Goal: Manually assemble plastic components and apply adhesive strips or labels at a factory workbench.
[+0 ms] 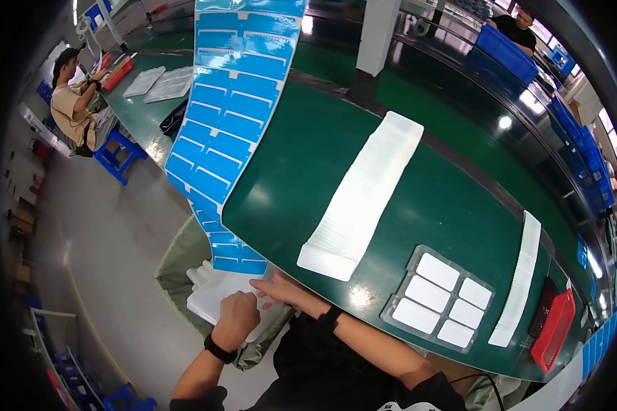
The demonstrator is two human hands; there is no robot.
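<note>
My left hand (238,317) is closed in a fist over a heap of white pieces (209,299) in an olive-green fabric bag (178,257). Whatever its fingers may hold is hidden. My right hand (278,288) reaches in from the right beside the table edge, its fingers apart and nothing seen in them. Just above both hands hangs the lower end of a long blue sheet (219,123) with rows of white-outlined cut shapes. The sheet drapes over the left edge of the green table (288,178).
On the table lie a long overlapping row of white cards (370,192), a clear tray (440,298) with several white cards, a narrower white row (517,281) and a red basket (554,329). One person (79,103) sits at the far left; another (517,31) is beyond the conveyor.
</note>
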